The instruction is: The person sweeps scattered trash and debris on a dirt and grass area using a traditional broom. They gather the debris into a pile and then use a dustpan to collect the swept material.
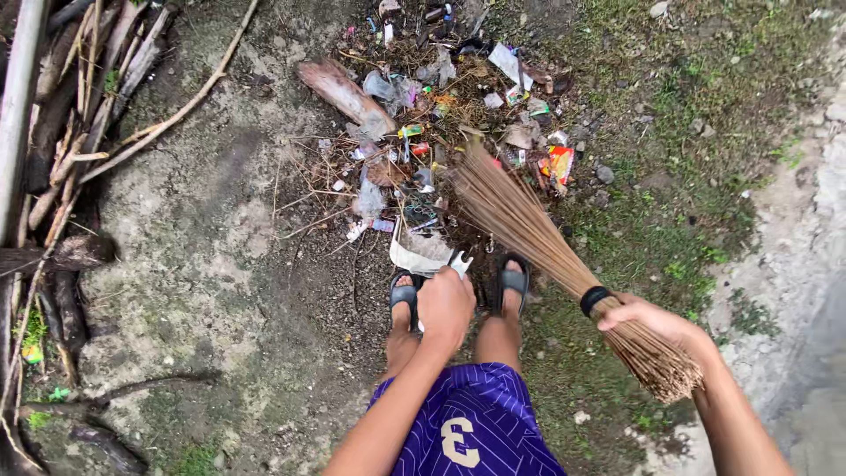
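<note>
My right hand [656, 324] grips a stick broom [546, 242] of thin brown ribs near its bound butt end; the bristle tips rest at the litter pile [441, 115]. My left hand [445, 304] reaches down between my sandalled feet [458, 295] and holds the edge of a flat white dustpan-like piece [423, 254] lying at the near edge of the pile. The pile is dry twigs, plastic wrappers, scraps of paper and a broken brown slab [344, 92].
Long sticks, branches and a pale pole [22, 97] lie along the left edge. Bare packed earth [203, 238] spreads at the left and middle; grass [687, 132] grows to the right, and a pale concrete strip [820, 229] runs down the far right.
</note>
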